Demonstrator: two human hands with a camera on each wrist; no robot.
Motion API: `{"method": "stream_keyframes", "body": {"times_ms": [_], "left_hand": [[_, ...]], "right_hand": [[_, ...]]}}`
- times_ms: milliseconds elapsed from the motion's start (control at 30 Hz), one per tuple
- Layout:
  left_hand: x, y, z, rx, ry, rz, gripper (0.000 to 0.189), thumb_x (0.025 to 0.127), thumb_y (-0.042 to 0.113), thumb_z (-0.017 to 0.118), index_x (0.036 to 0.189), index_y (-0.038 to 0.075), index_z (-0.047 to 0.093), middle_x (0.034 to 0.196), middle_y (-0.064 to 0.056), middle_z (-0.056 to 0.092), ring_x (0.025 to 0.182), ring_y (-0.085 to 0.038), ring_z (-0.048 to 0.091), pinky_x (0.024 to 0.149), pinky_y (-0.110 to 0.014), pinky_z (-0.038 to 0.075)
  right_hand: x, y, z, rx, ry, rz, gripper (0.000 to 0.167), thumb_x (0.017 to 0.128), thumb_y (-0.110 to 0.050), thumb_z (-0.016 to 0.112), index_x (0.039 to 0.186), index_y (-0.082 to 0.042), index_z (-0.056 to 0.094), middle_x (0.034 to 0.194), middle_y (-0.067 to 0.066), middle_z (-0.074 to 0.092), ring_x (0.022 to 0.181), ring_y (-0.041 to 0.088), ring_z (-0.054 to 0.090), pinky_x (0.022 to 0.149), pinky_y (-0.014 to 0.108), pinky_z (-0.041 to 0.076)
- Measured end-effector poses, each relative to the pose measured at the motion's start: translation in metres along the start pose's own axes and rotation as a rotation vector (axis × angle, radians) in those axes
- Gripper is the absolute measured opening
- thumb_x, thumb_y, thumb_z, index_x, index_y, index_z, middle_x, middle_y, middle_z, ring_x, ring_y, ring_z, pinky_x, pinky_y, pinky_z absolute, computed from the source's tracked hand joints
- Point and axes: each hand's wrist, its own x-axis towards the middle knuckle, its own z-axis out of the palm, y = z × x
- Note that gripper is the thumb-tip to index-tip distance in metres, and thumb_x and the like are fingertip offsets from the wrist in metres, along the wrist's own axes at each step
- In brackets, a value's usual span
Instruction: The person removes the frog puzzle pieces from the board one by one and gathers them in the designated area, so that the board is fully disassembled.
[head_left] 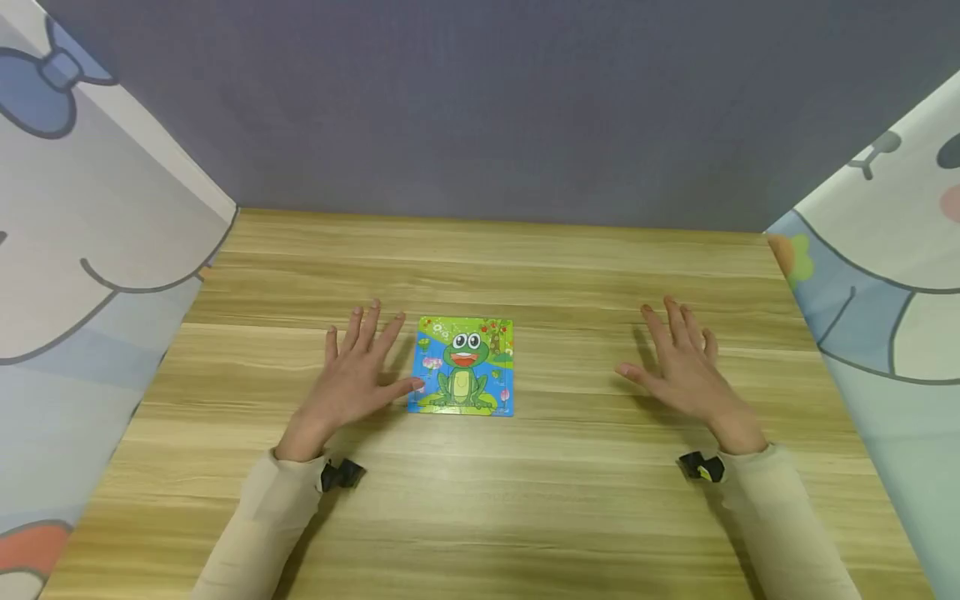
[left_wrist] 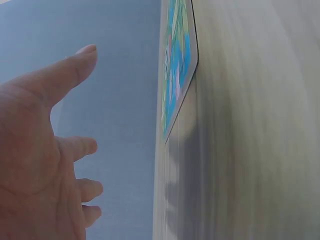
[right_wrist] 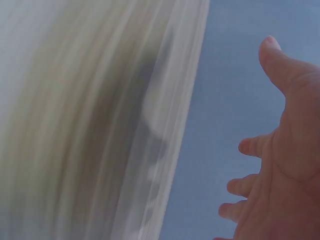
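A square frog picture puzzle (head_left: pixel 462 367), green and blue with thin lines like piece seams, lies flat on the wooden table (head_left: pixel 562 500). My left hand (head_left: pixel 355 375) is just left of it, fingers spread; in the head view the thumb tip overlaps the puzzle's left edge. The left wrist view shows this hand (left_wrist: pixel 40 150) raised off the table, with a gap between thumb and puzzle (left_wrist: pixel 177 65). Well to the right, my right hand (head_left: pixel 686 375) hovers with spread fingers and holds nothing. Its shadow falls on the table in the right wrist view, beside the hand (right_wrist: pixel 290 145).
A plain dark grey panel (head_left: pixel 495 108) stands along the table's far edge. Walls with large cartoon figures flank the left (head_left: pixel 97 217) and right (head_left: pixel 892 250) sides. Small black devices sit at both wrists, the left one (head_left: pixel 342 474) and the right one (head_left: pixel 702 467).
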Motion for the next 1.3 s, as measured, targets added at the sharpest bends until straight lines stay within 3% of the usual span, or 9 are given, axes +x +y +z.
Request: {"method": "stream_keyframes", "body": {"times_ms": [400, 833, 1033, 1300], "left_hand": [[0.001, 0.009, 0.014, -0.040, -0.051, 0.075, 0.099, 0.088, 0.057, 0.069, 0.162, 0.018, 0.016, 0.169, -0.021, 0.001, 0.156, -0.047, -0.002, 0.118, -0.074, 0.003], [0.004, 0.008, 0.020, -0.115, -0.082, 0.104, 0.099, 0.088, 0.055, 0.070, 0.162, 0.018, 0.016, 0.170, -0.020, 0.000, 0.156, -0.046, -0.001, 0.119, -0.072, 0.003], [0.005, 0.002, 0.023, -0.150, -0.109, 0.108, 0.097, 0.089, 0.051, 0.071, 0.162, 0.018, 0.017, 0.169, -0.021, 0.001, 0.156, -0.046, -0.002, 0.119, -0.073, 0.002], [0.007, -0.007, 0.030, -0.204, -0.124, 0.134, 0.092, 0.090, 0.043, 0.073, 0.161, 0.016, 0.022, 0.169, -0.021, 0.006, 0.157, -0.042, -0.001, 0.120, -0.071, -0.002]], "right_hand": [[0.018, -0.038, 0.022, 0.070, -0.022, -0.097, 0.097, 0.090, -0.055, 0.067, 0.160, -0.008, 0.018, 0.168, 0.025, 0.005, 0.155, 0.048, 0.006, 0.111, 0.079, 0.010], [0.026, -0.072, 0.045, 0.078, -0.035, -0.175, 0.096, 0.086, -0.055, 0.072, 0.157, -0.008, 0.027, 0.167, 0.025, 0.013, 0.153, 0.049, 0.015, 0.113, 0.076, 0.016], [0.033, -0.088, 0.056, 0.094, -0.090, -0.218, 0.092, 0.088, -0.054, 0.071, 0.157, -0.011, 0.029, 0.165, 0.025, 0.018, 0.152, 0.046, 0.022, 0.114, 0.074, 0.020], [0.044, -0.098, 0.070, 0.205, -0.186, -0.237, 0.090, 0.089, -0.053, 0.071, 0.158, -0.013, 0.029, 0.167, 0.020, 0.018, 0.155, 0.041, 0.018, 0.115, 0.074, 0.016]]}}
